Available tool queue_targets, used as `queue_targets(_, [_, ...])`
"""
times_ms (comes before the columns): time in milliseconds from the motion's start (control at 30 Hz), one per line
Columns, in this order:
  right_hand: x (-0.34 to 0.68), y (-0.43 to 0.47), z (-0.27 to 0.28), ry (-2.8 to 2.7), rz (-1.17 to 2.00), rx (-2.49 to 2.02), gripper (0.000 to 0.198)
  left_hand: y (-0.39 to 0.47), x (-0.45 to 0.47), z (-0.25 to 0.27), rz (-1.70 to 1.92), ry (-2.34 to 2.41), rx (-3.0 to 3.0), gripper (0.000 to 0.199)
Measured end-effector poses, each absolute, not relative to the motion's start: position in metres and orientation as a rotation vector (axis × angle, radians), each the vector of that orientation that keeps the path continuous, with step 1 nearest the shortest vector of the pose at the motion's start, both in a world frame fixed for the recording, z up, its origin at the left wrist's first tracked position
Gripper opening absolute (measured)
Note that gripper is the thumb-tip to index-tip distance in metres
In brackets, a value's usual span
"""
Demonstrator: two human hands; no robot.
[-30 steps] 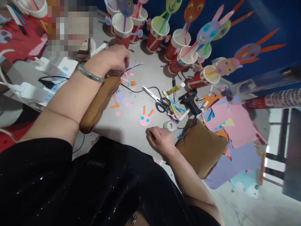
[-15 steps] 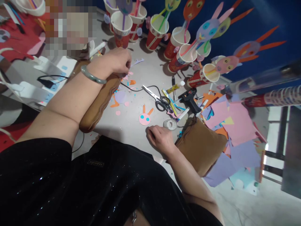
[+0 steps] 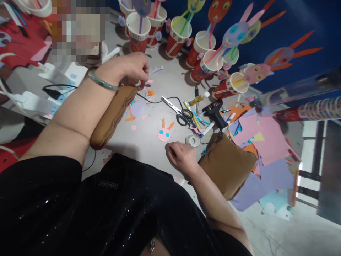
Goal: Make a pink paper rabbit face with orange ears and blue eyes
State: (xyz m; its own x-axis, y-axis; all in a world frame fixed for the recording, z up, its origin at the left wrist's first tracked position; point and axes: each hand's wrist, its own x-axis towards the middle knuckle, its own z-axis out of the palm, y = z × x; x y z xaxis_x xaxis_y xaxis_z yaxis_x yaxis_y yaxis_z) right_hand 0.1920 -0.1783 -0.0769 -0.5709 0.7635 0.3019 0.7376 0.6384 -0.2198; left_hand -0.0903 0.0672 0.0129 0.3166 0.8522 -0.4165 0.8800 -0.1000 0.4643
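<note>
My left hand (image 3: 135, 68) reaches across the brown cushion (image 3: 114, 115), its fingers bent down over small paper scraps (image 3: 150, 93). The fingertips are partly hidden, and I cannot make out what is between them. Resting loosely curled on the table is my right hand (image 3: 182, 156), with nothing visible in it. Just above it lies a pink paper rabbit face (image 3: 163, 134) with blue eyes and orange ears. A roll of clear tape (image 3: 192, 140) sits beside the right hand. Black-handled scissors (image 3: 177, 111) lie farther up, partly opened.
Red paper cups (image 3: 178, 37) with straws and paper animal faces stand along the back. A black glue gun (image 3: 216, 113) lies right of centre, near a second brown cushion (image 3: 227, 167) and coloured paper sheets (image 3: 269, 137). A white power strip (image 3: 62, 94) is at left.
My left hand has shifted slightly, its fingers bending a little lower over the scraps. My right hand and the rabbit face have stayed in place.
</note>
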Motion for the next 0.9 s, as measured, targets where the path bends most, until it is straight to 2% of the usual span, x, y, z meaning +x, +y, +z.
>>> queue_targets(300, [0.192, -0.179, -0.076, -2.509, 0.113, -1.209, 0.016, 0.059, -0.084, 0.021, 0.067, 1.467, 2.112, 0.014])
queue_targets(733, [0.193, -0.178, -0.076, -2.513, 0.140, -1.213, 0.016, 0.063, -0.084, 0.013, -0.018, 1.375, 2.127, 0.011])
queue_targets(900, [0.193, -0.178, -0.076, -2.499, 0.133, -1.205, 0.016, 0.066, -0.086, 0.011, -0.010, 1.362, 2.159, 0.027])
